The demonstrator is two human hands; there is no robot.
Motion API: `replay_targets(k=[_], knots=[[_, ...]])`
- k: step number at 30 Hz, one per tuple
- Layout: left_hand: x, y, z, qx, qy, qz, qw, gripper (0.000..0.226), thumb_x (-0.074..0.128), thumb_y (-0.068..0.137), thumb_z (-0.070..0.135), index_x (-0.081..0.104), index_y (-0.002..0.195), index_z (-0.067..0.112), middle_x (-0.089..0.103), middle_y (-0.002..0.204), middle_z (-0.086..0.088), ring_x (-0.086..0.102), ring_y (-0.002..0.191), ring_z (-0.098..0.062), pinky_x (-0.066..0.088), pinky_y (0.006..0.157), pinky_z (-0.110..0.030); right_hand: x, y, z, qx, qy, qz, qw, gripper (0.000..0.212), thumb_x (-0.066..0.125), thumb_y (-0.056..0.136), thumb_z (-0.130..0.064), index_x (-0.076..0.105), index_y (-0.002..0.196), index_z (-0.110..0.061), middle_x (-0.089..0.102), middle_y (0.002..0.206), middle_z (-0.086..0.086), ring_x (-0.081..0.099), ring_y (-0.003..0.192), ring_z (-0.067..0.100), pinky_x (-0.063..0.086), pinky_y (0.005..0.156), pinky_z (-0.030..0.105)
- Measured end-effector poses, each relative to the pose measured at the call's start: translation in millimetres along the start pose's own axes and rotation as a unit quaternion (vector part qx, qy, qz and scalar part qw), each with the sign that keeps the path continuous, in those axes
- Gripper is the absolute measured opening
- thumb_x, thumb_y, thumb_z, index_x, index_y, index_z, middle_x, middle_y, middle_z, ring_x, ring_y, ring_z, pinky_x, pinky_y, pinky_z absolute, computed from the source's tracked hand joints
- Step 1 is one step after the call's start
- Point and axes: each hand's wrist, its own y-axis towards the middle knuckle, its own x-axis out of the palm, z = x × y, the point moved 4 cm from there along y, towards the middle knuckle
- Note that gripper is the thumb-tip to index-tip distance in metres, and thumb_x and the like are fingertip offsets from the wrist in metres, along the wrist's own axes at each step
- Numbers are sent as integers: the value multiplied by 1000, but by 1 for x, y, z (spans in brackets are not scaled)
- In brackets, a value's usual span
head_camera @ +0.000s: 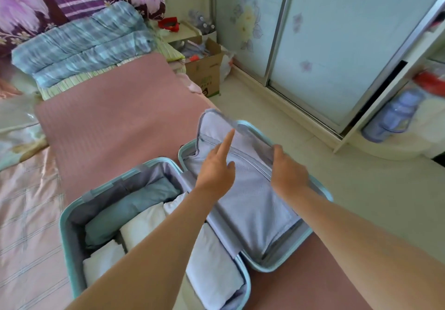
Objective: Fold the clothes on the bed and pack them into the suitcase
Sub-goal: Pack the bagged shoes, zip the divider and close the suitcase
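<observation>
From the head camera, the open suitcase (63, 215) lies on the bed (115, 122) at 6 o'clock, with folded clothes (134, 208) packed in its 7 o'clock half. Over the 5 o'clock half, the right hand (287, 172) pinches the raised edge of the grey lining flap (240, 201). The left hand (216, 172) holds nothing, with 1 forefinger straight toward 12 o'clock.
</observation>
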Motion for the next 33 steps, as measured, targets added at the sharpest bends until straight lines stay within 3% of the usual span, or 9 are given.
replay_targets(k=[5,8,11,16,19,24,27,30,33], knots=[[22,41,-57,-122,134,-16,983,58,45,87,1,50,136,31,51,141,2,45,128,-25,38,106,-42,46,42,21,-23,-80,-54,995,87,63,88,-16,10,156,-15,47,137,15,56,118,31,47,92,40],[19,49,-96,-187,213,-23,959,58,49,85,4,52,137,28,48,145,2,40,134,-24,32,109,-40,72,52,-9,-198,-80,-28,977,85,59,84,-10,17,157,-21,28,156,15,33,140,35,32,111,46],[10,48,-129,-216,309,-74,923,50,50,87,14,50,136,24,40,148,-1,32,136,-27,30,107,-41,108,58,-39,-332,-39,-136,933,76,48,92,-8,18,159,-28,14,166,7,21,150,28,21,119,41],[12,45,-149,-175,424,-125,880,38,49,89,32,52,127,24,37,145,-4,27,135,-27,16,114,-40,144,70,-22,-294,-102,-242,919,57,35,105,-36,17,159,-32,2,169,-1,15,152,25,24,117,47],[33,36,-135,-117,401,-124,900,44,56,89,38,52,131,29,42,139,-1,30,133,-25,17,114,-38,137,62,-12,-283,-98,-235,925,55,34,106,-41,21,158,-30,10,167,7,16,152,27,23,118,48],[69,-7,-87,-47,179,-145,972,10,62,83,22,61,91,28,58,87,12,57,99,-18,44,91,-32,99,16,-7,-282,21,-164,945,30,54,92,-25,60,121,-23,52,128,2,52,118,25,42,95,34],[90,-45,-67,-50,180,-211,959,8,61,82,35,54,79,33,59,87,14,59,94,-14,45,79,-26,82,-34,0,-251,86,-256,930,11,56,85,-26,64,92,-27,65,94,-6,63,88,19,47,70,29],[111,-80,-54,4,232,-268,935,11,53,83,39,61,77,36,60,85,15,59,97,-13,49,87,-30,84,-85,8,-256,65,-323,909,11,59,82,-35,64,75,-28,63,71,-8,58,72,16,42,64,26],[123,-104,-50,56,283,-282,915,26,50,85,20,70,100,28,68,100,6,57,105,-20,40,98,-34,89,-117,10,-284,46,-328,900,11,62,86,-35,70,91,-29,60,78,-9,54,77,17,36,63,27]])
